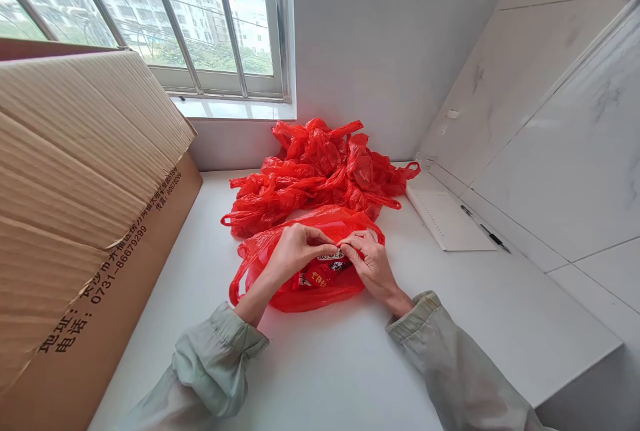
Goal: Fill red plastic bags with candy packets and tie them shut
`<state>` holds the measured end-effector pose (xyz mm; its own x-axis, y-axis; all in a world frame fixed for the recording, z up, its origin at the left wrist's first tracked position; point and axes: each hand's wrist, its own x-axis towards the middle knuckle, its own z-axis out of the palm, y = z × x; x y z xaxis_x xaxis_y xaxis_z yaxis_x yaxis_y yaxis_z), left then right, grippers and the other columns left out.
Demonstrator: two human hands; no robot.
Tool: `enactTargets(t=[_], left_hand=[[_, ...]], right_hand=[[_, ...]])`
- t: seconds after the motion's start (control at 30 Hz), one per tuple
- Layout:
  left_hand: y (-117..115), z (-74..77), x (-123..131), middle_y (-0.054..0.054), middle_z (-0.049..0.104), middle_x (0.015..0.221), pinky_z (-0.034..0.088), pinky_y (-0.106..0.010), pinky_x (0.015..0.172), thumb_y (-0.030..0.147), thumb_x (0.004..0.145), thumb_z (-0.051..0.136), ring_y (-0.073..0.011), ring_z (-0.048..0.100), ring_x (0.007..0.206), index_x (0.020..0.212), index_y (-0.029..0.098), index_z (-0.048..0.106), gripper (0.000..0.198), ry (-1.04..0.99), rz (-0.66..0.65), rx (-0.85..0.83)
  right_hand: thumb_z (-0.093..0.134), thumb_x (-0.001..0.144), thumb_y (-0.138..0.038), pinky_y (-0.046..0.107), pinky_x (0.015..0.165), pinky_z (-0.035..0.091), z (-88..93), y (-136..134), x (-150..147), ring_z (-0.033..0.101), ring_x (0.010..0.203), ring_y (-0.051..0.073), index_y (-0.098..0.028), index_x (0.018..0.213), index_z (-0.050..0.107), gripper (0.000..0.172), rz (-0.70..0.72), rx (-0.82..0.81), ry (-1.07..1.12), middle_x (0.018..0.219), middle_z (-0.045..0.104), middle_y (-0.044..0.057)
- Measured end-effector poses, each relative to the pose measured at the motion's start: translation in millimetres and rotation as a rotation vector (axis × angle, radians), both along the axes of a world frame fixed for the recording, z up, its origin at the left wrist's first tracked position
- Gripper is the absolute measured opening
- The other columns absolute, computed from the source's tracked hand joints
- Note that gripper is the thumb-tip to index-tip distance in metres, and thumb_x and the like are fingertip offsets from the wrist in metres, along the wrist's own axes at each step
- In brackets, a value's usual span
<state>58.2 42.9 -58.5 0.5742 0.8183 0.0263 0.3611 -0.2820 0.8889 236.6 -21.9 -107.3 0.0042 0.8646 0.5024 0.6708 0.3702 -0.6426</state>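
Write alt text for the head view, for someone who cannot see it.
The left hand and right hand pinch the top of a red plastic bag of packets on a white counter. Behind lies a pile of red bags under a window; a cardboard box stands at left.

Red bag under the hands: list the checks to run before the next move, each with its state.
1. Grip: left hand and right hand both pinch the top of the red bag: ok.
2. The red bag rests on the counter: ok.
3. The packets sit inside it: ok.
4. Its mouth closed: cannot tell.
5. Apart from the pile of bags behind: cannot tell.
6. The cardboard box stands apart from both hands: ok.
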Motion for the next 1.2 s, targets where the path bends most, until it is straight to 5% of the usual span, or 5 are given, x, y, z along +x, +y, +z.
enactTargets(t=[0.13, 0.33, 0.53, 1.2], left_hand=[[4, -4.4, -2, 0.002, 0.062, 0.063, 0.036, -0.021, 0.052, 0.043, 0.075, 0.071, -0.0108, 0.049, 0.058, 0.071, 0.014, 0.071, 0.029, -0.008, -0.063, 0.014], [3, 0.8, -1, 0.007, 0.036, 0.051, 0.021, -0.022, 0.046, 0.041, 0.073, 0.07, -0.0073, 0.029, 0.051, 0.053, 0.016, 0.049, 0.038, 0.044, 0.017, 0.098], [4, -2.6, -3, 0.004, 0.053, 0.058, 0.028, -0.021, 0.049, 0.037, 0.071, 0.069, -0.0098, 0.041, 0.054, 0.07, 0.015, 0.065, 0.023, 0.032, -0.07, 0.034], [3, 5.5, -7, 0.003, 0.055, 0.054, 0.034, -0.021, 0.047, 0.039, 0.071, 0.069, -0.0109, 0.049, 0.052, 0.064, 0.015, 0.061, 0.026, 0.01, -0.018, -0.033]], right_hand=[[0.048, 0.098, -0.033, 0.036, 0.085, 0.046, -0.5, 1, 1, 0.06, 0.087, 0.02, -0.025, 0.087, 0.069, 0.025, -0.039, 0.028, 0.072, 0.086, 0.07, 0.003], [0.052, 0.095, -0.037, 0.038, 0.089, 0.047, 1.3, 0, 0, 0.062, 0.092, 0.021, -0.025, 0.101, 0.066, 0.02, -0.024, -0.056, 0.174, 0.097, 0.072, 0.002], [0.061, 0.089, -0.038, 0.037, 0.087, 0.049, -2.5, 1, 2, 0.062, 0.093, 0.021, -0.024, 0.1, 0.067, 0.018, -0.022, -0.085, 0.242, 0.097, 0.071, 0.003], [0.055, 0.093, -0.033, 0.041, 0.096, 0.047, -4.5, 0, 0, 0.06, 0.103, 0.023, -0.026, 0.117, 0.06, 0.025, -0.04, -0.064, 0.207, 0.113, 0.066, 0.006]])
